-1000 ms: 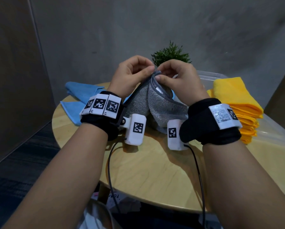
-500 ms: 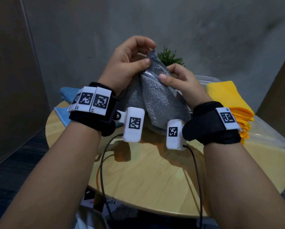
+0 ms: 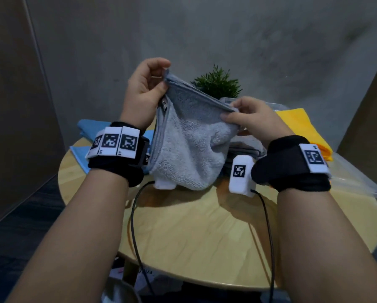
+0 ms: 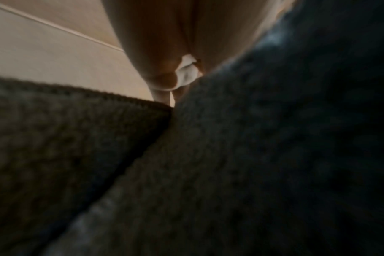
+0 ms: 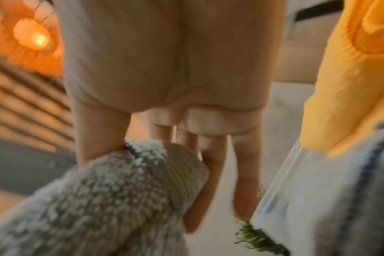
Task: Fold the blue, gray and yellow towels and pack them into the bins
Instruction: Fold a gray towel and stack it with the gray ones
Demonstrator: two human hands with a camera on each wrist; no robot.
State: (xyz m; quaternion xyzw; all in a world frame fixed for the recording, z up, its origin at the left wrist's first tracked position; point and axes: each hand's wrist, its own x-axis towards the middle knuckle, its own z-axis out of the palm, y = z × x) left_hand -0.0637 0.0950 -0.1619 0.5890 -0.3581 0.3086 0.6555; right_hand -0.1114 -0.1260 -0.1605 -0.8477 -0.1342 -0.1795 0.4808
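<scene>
A gray towel [image 3: 189,145] hangs in the air over the round wooden table [image 3: 205,232]. My left hand [image 3: 148,84] pinches its upper left corner high up. My right hand [image 3: 244,119] pinches the top hem lower and to the right, so the edge slopes down between them. In the right wrist view the gray towel [image 5: 112,194] is caught between thumb and fingers. The left wrist view is filled by dark gray towel [image 4: 252,155]. More gray towels [image 3: 246,147] lie stacked behind. Blue towels [image 3: 89,130] lie at the back left, yellow towels [image 3: 303,125] at the right.
A clear plastic bin [image 3: 358,182] sits at the table's right side, under the yellow stack. A small green plant [image 3: 218,84] stands at the back against the gray wall. Black cables [image 3: 135,215] run from the wrist cameras over the table's near edge.
Both hands rose with the gray towel, then drew apart. The left hand went up and left, the right slid down and right along the hem, spreading the towel open.
</scene>
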